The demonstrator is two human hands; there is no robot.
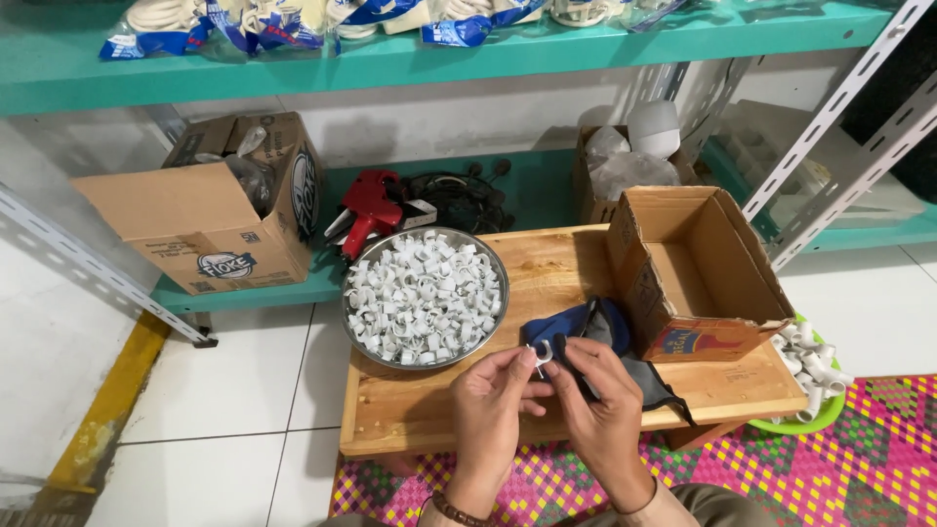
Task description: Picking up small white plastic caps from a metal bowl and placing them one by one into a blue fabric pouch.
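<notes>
Fingertips of the left hand (491, 402) and right hand (602, 402) pinch one small white clip (540, 355) between them, held above the wooden table (410, 410). Just beyond lies a dark blue cloth (576, 322). A metal bowl (496, 262) of white clips sits left; an open cardboard box (698, 283) right.

A small white plastic clip (540, 357), ring-shaped with a short metal pin at its lower side, sits pinched between the fingertips of both hands, raised above the near edge of the wooden table, right of the bowl
</notes>
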